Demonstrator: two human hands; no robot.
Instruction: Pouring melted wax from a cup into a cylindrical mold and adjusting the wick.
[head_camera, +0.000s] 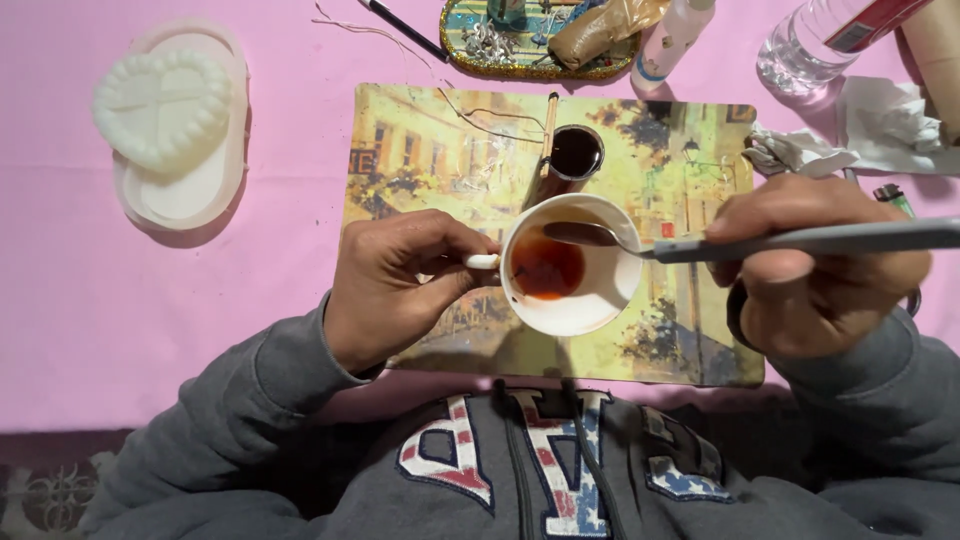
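My left hand pinches the handle of a white cup, tilted toward me, with a little dark red liquid pooled inside. My right hand grips the grey handle of a spoon whose bowl rests inside the cup, over the liquid. The cup hovers over a placemat printed with a painted street scene. Just behind the cup stands a small dark jar of dark liquid with a thin wooden stick leaning on it.
A pink cloth covers the table. At the left lies a white heart-shaped mould on its tray. Along the far edge are an oval decorated tray of small items, a white bottle, a clear plastic bottle and crumpled tissue.
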